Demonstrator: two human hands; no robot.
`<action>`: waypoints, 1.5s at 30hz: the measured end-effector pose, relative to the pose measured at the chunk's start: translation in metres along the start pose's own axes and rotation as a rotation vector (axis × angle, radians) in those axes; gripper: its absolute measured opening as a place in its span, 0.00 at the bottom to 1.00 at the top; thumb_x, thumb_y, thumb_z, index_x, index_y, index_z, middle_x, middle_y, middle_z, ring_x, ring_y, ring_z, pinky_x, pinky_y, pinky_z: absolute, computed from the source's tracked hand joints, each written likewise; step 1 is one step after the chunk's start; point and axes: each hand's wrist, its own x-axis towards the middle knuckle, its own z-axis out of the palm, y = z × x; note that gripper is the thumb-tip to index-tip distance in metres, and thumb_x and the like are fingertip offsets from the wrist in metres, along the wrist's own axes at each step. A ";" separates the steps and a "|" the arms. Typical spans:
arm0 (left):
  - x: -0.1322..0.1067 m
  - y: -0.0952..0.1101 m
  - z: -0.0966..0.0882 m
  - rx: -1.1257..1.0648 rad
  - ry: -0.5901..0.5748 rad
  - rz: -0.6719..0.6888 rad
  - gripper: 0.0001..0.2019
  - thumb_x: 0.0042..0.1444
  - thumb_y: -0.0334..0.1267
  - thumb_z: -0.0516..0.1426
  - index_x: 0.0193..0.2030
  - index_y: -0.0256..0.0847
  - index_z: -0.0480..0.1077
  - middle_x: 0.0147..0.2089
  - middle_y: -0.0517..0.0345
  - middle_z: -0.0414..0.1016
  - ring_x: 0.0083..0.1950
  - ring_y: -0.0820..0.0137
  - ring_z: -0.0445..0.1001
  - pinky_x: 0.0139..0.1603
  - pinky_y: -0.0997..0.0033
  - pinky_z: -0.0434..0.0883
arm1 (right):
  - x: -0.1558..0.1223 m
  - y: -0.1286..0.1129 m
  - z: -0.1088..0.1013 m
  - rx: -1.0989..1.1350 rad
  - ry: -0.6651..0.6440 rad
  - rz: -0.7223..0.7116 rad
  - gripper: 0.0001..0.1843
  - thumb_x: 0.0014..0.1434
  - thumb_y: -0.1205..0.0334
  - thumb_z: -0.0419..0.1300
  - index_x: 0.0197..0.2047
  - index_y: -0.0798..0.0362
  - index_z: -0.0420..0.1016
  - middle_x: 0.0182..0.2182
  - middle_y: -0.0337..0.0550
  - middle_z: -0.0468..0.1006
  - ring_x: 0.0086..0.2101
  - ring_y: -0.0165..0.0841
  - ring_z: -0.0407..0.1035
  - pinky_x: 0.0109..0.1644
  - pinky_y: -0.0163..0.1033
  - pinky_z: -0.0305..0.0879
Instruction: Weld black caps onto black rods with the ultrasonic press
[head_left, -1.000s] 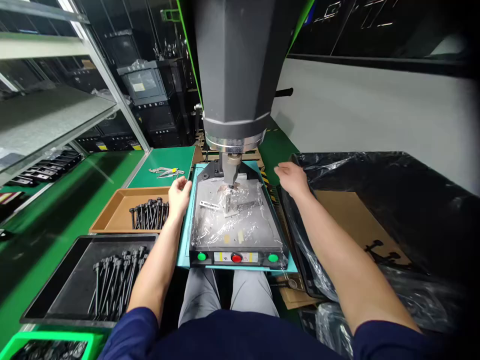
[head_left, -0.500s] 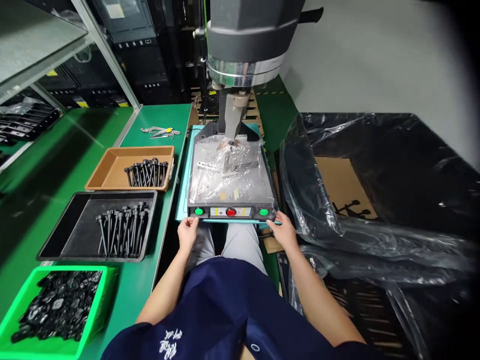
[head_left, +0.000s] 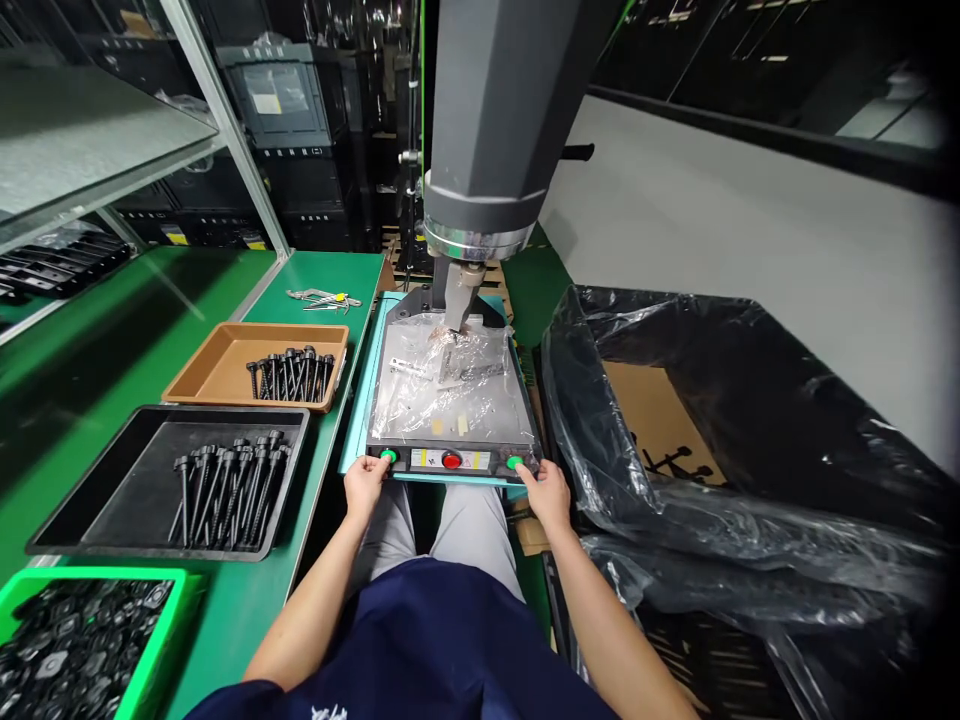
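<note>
My left hand (head_left: 365,482) rests at the front left corner of the press's control panel (head_left: 472,461), fingers curled under its edge and thumb on the left green button (head_left: 388,456). At the front right corner, my right hand (head_left: 544,493) does the same, its thumb touching the right green button (head_left: 514,462). A red button (head_left: 451,460) sits between them. Behind the panel, clear plastic film covers the base plate (head_left: 420,400). A small metal part (head_left: 459,368) lies under the horn (head_left: 457,295) of the grey machine head (head_left: 487,120).
On the green bench to the left stand a brown tray (head_left: 217,368) of black pins, a black tray (head_left: 97,495) with more pins, and a green bin (head_left: 161,640) of black parts. Hand tools (head_left: 322,297) lie further back. On the right is a cardboard box (head_left: 660,420) lined with black plastic.
Both hands came back from beside the base plate to the panel's front corners, and now their thumbs are on the green buttons. The camera has tilted up a little.
</note>
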 end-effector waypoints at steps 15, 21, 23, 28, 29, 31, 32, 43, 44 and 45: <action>-0.014 -0.019 -0.003 -0.136 -0.146 0.019 0.23 0.43 0.57 0.66 0.31 0.36 0.72 0.23 0.59 0.71 0.24 0.73 0.67 0.27 0.74 0.63 | -0.011 0.014 -0.001 0.248 -0.111 0.137 0.45 0.45 0.33 0.63 0.57 0.58 0.69 0.54 0.62 0.73 0.53 0.51 0.70 0.57 0.51 0.65; -0.032 0.004 -0.003 -0.336 -0.217 -0.025 0.21 0.42 0.52 0.68 0.33 0.36 0.73 0.28 0.54 0.76 0.27 0.72 0.72 0.28 0.74 0.65 | 0.031 -0.041 -0.027 0.282 0.054 -0.045 0.41 0.49 0.35 0.62 0.56 0.59 0.69 0.52 0.63 0.75 0.52 0.49 0.71 0.58 0.53 0.65; -0.037 0.022 0.003 -0.390 -0.282 -0.039 0.21 0.43 0.50 0.69 0.36 0.35 0.74 0.32 0.52 0.79 0.30 0.71 0.75 0.30 0.74 0.68 | 0.047 -0.069 -0.026 0.302 0.020 -0.142 0.41 0.50 0.36 0.62 0.57 0.59 0.68 0.53 0.63 0.74 0.53 0.49 0.70 0.55 0.51 0.68; -0.040 0.059 0.022 -0.557 -0.437 -0.207 0.24 0.45 0.47 0.70 0.45 0.36 0.72 0.46 0.44 0.80 0.38 0.69 0.80 0.34 0.74 0.73 | 0.078 -0.122 -0.005 0.344 -0.148 -0.151 0.46 0.46 0.39 0.65 0.61 0.59 0.66 0.57 0.63 0.72 0.57 0.49 0.67 0.58 0.52 0.65; -0.039 0.063 0.025 -0.603 -0.452 -0.256 0.25 0.46 0.47 0.70 0.47 0.36 0.71 0.48 0.43 0.80 0.38 0.69 0.80 0.35 0.74 0.74 | 0.082 -0.128 -0.001 0.365 -0.178 -0.122 0.46 0.45 0.40 0.66 0.61 0.60 0.65 0.56 0.63 0.73 0.56 0.49 0.68 0.59 0.52 0.64; -0.035 0.069 0.029 -0.712 -0.451 -0.335 0.26 0.48 0.45 0.69 0.50 0.38 0.68 0.50 0.42 0.79 0.39 0.68 0.81 0.37 0.72 0.76 | 0.087 -0.133 0.002 0.399 -0.230 -0.077 0.45 0.43 0.41 0.67 0.59 0.60 0.67 0.49 0.59 0.78 0.51 0.49 0.72 0.57 0.52 0.65; -0.032 0.071 0.030 -0.772 -0.438 -0.359 0.27 0.48 0.44 0.69 0.51 0.39 0.66 0.50 0.42 0.79 0.40 0.68 0.81 0.39 0.71 0.77 | 0.088 -0.134 0.002 0.411 -0.254 -0.063 0.43 0.42 0.42 0.68 0.56 0.59 0.69 0.43 0.56 0.80 0.47 0.49 0.74 0.54 0.52 0.67; -0.003 0.083 0.021 -0.969 -0.090 -0.108 0.30 0.54 0.40 0.65 0.61 0.52 0.60 0.61 0.51 0.71 0.55 0.70 0.76 0.54 0.71 0.74 | 0.060 -0.117 -0.021 0.640 -0.495 0.116 0.23 0.39 0.45 0.71 0.30 0.51 0.69 0.31 0.47 0.81 0.33 0.42 0.78 0.37 0.44 0.75; 0.000 0.084 0.019 -0.960 -0.065 -0.084 0.31 0.54 0.40 0.64 0.63 0.53 0.58 0.62 0.51 0.70 0.55 0.70 0.76 0.53 0.72 0.74 | 0.058 -0.116 -0.023 0.654 -0.494 0.128 0.23 0.41 0.45 0.70 0.30 0.51 0.68 0.33 0.48 0.81 0.34 0.42 0.78 0.37 0.43 0.75; 0.003 0.086 0.017 -0.954 -0.044 -0.073 0.32 0.54 0.40 0.64 0.64 0.54 0.56 0.62 0.51 0.70 0.55 0.71 0.76 0.52 0.72 0.74 | 0.056 -0.116 -0.024 0.664 -0.489 0.134 0.22 0.42 0.45 0.70 0.31 0.51 0.67 0.35 0.49 0.82 0.36 0.42 0.78 0.37 0.42 0.75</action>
